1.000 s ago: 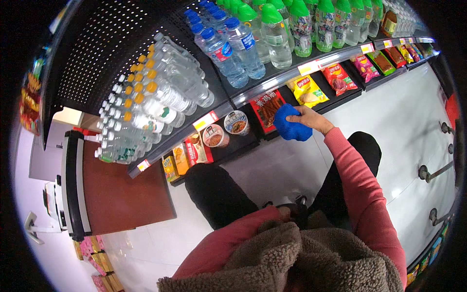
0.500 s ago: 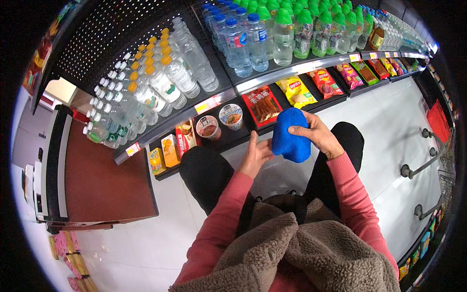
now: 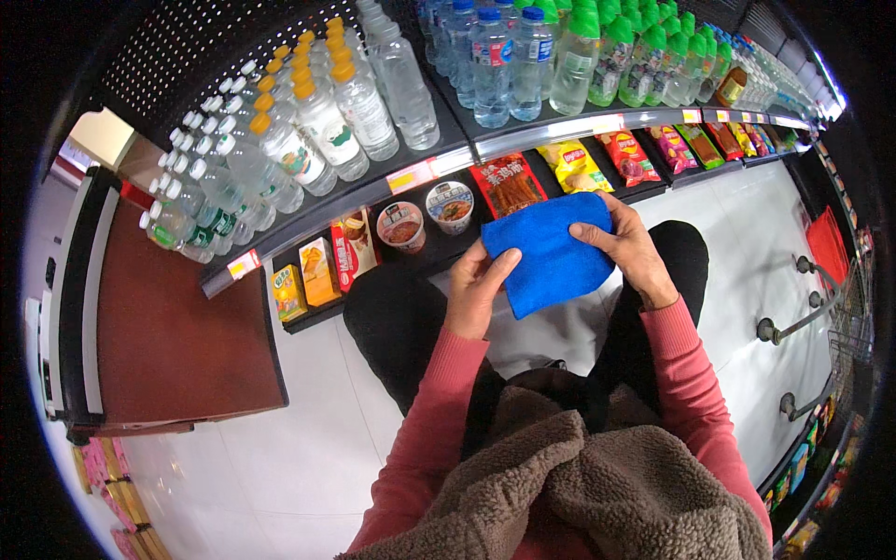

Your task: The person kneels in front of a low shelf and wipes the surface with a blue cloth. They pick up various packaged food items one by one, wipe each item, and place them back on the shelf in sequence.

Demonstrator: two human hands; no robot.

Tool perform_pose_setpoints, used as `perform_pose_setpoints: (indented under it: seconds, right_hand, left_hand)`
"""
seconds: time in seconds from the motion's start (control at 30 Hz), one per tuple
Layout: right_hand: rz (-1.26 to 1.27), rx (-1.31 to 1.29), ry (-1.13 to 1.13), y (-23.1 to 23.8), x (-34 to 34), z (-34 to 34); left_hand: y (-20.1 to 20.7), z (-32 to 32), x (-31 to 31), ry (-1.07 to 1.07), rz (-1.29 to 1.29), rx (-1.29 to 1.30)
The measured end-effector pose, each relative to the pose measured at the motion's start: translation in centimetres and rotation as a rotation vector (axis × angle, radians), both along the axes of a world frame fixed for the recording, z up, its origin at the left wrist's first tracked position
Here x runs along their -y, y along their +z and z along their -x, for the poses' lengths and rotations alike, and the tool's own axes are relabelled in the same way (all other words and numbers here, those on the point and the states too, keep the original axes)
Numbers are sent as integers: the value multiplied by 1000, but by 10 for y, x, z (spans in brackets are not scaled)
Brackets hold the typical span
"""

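A folded blue cloth (image 3: 551, 257) is stretched between my two hands, above my bent knees. My left hand (image 3: 479, 287) grips its left edge, with the thumb on top and the fingers behind it. At the upper right corner, my right hand (image 3: 635, 247) pinches the cloth the same way, thumb across the front. Just beyond the cloth, a red snack packet (image 3: 507, 183) lies on the low shelf, partly covered by it. Two instant noodle cups (image 3: 400, 227) stand to the left of that packet.
Bottles with yellow caps (image 3: 327, 126) and green caps (image 3: 576, 63) crowd the shelf above. Chip bags (image 3: 572, 166) and small boxes (image 3: 320, 271) line the low shelf. A brown cabinet (image 3: 187, 308) stands at left; a metal rail (image 3: 810, 317) and red cloth-like item (image 3: 827, 245) are at right.
The cloth, bunched in my right hand before, is now spread flat. My left hand has closed on its left edge. The view has shifted slightly.
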State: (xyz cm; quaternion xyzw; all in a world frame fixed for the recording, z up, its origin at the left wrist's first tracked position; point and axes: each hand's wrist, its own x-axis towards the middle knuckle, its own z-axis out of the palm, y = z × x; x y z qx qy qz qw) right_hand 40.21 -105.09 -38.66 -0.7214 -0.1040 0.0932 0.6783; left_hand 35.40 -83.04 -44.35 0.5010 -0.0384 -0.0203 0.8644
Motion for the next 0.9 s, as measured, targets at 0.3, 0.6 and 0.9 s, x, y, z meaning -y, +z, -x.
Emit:
perform_pose_setpoints:
  seconds: [0.3, 0.6, 0.9]
  right_hand:
    - [-1, 11, -19, -14, -12, -3]
    - [-151, -196, 17, -46, 6, -14]
    - [144, 225, -183, -51, 5, -13]
  left_hand:
    - [29, 10, -13, 163, -417, 162]
    - [35, -10, -5, 141, -273, -7]
    - [46, -30, 33, 267, -638, 115]
